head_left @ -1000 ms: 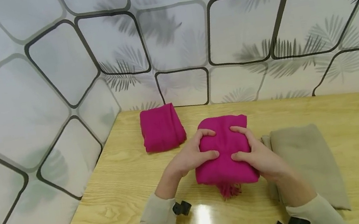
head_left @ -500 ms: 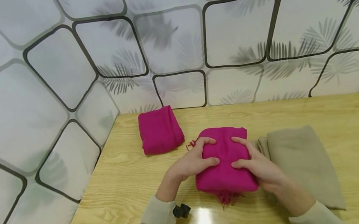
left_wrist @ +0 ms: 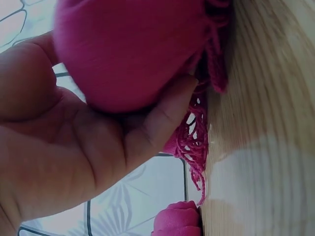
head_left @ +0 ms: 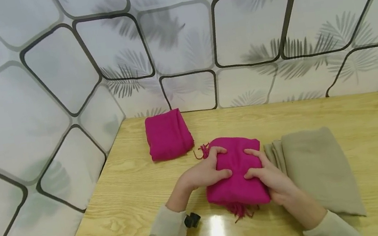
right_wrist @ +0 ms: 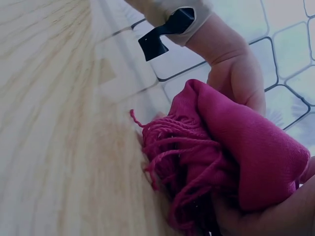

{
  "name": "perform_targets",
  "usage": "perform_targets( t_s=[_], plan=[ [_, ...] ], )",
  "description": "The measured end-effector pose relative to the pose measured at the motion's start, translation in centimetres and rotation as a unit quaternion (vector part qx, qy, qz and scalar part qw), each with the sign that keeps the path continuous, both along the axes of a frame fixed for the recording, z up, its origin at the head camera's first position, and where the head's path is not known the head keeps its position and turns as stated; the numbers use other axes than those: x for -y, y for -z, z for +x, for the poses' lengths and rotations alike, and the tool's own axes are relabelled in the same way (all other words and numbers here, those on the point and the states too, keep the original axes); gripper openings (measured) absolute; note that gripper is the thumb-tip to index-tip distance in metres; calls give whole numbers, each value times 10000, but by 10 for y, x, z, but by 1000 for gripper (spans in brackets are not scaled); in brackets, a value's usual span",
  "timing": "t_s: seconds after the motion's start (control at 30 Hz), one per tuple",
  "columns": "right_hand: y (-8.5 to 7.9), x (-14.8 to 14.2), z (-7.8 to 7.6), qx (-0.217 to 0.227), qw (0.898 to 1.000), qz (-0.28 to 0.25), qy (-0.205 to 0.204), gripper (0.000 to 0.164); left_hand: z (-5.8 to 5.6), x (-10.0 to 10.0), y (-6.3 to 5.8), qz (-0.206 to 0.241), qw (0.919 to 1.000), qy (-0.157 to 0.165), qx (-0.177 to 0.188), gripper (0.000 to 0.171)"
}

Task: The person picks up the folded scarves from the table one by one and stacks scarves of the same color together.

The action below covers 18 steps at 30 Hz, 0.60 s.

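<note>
A folded magenta scarf [head_left: 239,192] with fringe lies between my two hands in the head view. My left hand [head_left: 203,173] grips its left side, thumb on top and fingers curled around the edge. The right hand [head_left: 276,178] holds the opposite side the same way. In the left wrist view, fingers curl under the rounded scarf [left_wrist: 133,54], close to the tabletop. Loose tassels [right_wrist: 182,142] hang beneath the fold in the right wrist view, near or against the wood; I cannot tell how much of the scarf touches it.
A second folded magenta cloth [head_left: 167,136] lies at the back left of the wooden table [head_left: 122,211]. To the right of my right hand is a folded beige cloth [head_left: 320,171]. Patterned fabric walls [head_left: 180,41] rise behind and along the left side.
Both hands have brought the magenta scarf nearer to me and lower toward the table. Fringe now shows at its far left corner. The other cloths stay in place; the head view shifts slightly.
</note>
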State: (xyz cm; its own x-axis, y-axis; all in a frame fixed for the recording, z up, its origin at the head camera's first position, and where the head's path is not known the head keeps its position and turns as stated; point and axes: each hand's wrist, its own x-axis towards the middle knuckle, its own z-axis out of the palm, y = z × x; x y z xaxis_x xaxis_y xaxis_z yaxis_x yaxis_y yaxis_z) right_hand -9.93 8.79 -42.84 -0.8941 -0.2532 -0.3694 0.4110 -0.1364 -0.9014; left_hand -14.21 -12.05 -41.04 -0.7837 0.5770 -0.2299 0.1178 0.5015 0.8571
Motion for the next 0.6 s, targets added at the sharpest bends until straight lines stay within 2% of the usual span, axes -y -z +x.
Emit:
perform_targets(
  t_s=[0.13,0.6],
  plan=[
    [3,1,0,-119,9997,220,57,81,0,-2,2,-251,9996,39,-101,57],
    [13,7,1,-259,9960,750,403,81,1,-6,6,-696,9972,191,-175,59]
  ],
)
